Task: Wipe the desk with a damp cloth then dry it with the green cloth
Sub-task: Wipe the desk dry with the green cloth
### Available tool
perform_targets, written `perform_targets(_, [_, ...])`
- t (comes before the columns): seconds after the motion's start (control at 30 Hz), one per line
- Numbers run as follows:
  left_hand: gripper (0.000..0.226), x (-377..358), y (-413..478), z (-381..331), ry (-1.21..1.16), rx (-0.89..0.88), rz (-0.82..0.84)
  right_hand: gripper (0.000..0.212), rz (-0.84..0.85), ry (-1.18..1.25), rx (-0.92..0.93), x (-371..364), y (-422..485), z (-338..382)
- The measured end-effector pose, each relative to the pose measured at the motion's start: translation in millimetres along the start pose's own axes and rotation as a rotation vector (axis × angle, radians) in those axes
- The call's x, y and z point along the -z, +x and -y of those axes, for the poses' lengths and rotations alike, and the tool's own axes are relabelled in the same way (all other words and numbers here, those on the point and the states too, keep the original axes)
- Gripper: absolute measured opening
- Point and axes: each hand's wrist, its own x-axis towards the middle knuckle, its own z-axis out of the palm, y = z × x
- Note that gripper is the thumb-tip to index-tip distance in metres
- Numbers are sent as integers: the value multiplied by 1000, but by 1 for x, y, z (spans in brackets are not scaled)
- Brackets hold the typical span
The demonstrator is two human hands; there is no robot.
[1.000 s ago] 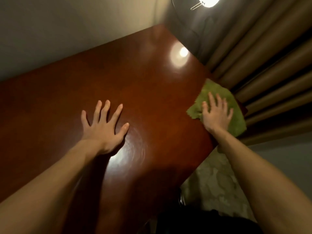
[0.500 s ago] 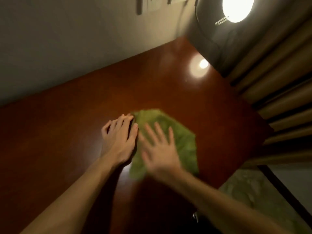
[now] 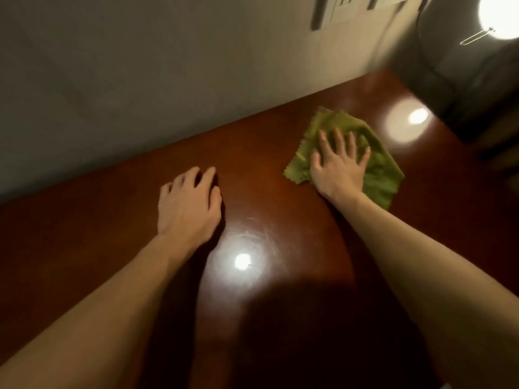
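The green cloth (image 3: 379,169) lies spread on the glossy reddish-brown desk (image 3: 252,169), toward its far right near the wall. My right hand (image 3: 338,164) presses flat on the cloth with fingers spread and straight. My left hand (image 3: 188,203) rests on the bare desk to the left of the cloth, its fingers loosely bent and holding nothing. Faint swirl streaks show on the desk around a light reflection between my forearms. No damp cloth is in view.
A grey wall (image 3: 140,80) runs along the desk's far edge, with switch plates (image 3: 339,9) high up. A lit lamp (image 3: 500,18) shines at the top right above a dark shape beside the desk's right end.
My right hand has slid the green cloth from the desk's middle, beside my left hand, toward the far right. My left hand stayed on the desk and its fingers bent slightly.
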Motion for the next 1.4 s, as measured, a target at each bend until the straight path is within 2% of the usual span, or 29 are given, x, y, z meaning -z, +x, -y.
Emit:
perform_targets(0.07, [55,2,3,16,-34,157,20,62,-17,-65,289,-16,-30,48])
perform_targets(0.13, [57,3,4,33,-45,240,33,61,26,-92,636,-35,-92,98])
perform_targets(0.2, [56,3,2,46,-7,201,27,57,156,-112,899,-47,-156,126])
perform_targets(0.27, [55,3,3,53,11,151,14,56,221,-133,1007,-48,-175,130])
perform_targets(0.33, [55,3,4,55,4,144,14,57,176,-127,960,-44,-141,117])
perform_targets(0.37, [55,3,5,56,0,143,13,58,122,-108,869,-42,-114,106])
perform_targets(0.43, [56,2,7,58,-19,147,9,58,11,-99,606,-29,-49,75])
perform_targets(0.53, [56,1,3,57,-48,152,-19,63,4,-48,206,-3,32,23])
perform_targets(0.6, [57,0,2,57,-60,156,-39,66,-6,-27,77,5,52,17])
perform_targets(0.67, [58,-2,3,57,-59,149,-47,65,-11,-47,159,-2,38,43])
perform_targets(0.8, [58,4,9,59,-85,132,-116,60,22,-114,578,-35,-65,130])
perform_targets(0.9, [52,15,16,63,-68,131,-97,51,158,-94,862,-48,-166,165])
perform_targets(0.97, [49,16,15,66,-46,98,-60,50,205,-104,974,-49,-185,167])
perform_targets(1.07, [47,12,12,68,-62,83,-42,53,156,-142,888,-47,-131,161])
perform_targets(1.2, [54,11,11,67,-85,87,-38,61,9,-123,506,-32,-23,117])
perform_targets(1.3, [64,13,8,66,-81,67,-15,62,-7,-58,260,-20,18,90])
perform_targets(1.37, [66,14,8,66,-127,84,-22,63,-30,-50,211,-25,10,103])
perform_targets(1.4, [66,14,9,67,-155,99,-33,63,-30,-57,252,-29,-5,117])
